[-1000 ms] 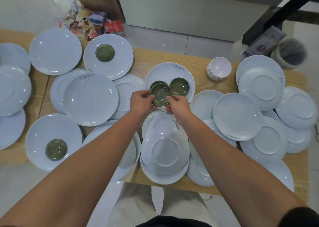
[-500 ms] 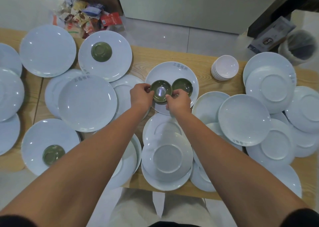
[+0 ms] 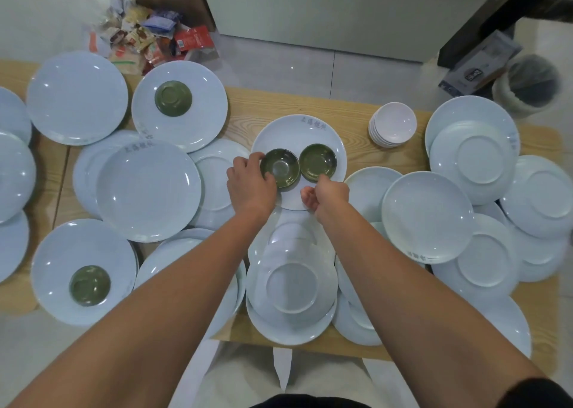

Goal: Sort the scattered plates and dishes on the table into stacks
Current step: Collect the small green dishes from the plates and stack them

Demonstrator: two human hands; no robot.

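Two small green bowls sit side by side on a white plate [image 3: 310, 131] at the table's middle. My left hand [image 3: 249, 184] grips the left green bowl [image 3: 280, 167] by its near-left rim. My right hand [image 3: 325, 193] is just off the near edge of the right green bowl [image 3: 317, 161], fingers curled and holding nothing. Another green bowl [image 3: 173, 98] lies upside down on a plate at the back left, and a third [image 3: 90, 285] rests on a plate at the front left. Several white plates lie scattered and overlapping all over the table.
A stack of small white bowls [image 3: 393, 124] stands at the back right. Upturned plates [image 3: 291, 283] overlap under my forearms near the front edge. Snack wrappers [image 3: 145, 38] lie on the floor beyond the table; a bin [image 3: 531, 83] stands at the far right.
The green bowl that both hands held has been set down on the plate beside the other. My right hand has let go and drawn back a little; my left still holds the rim.
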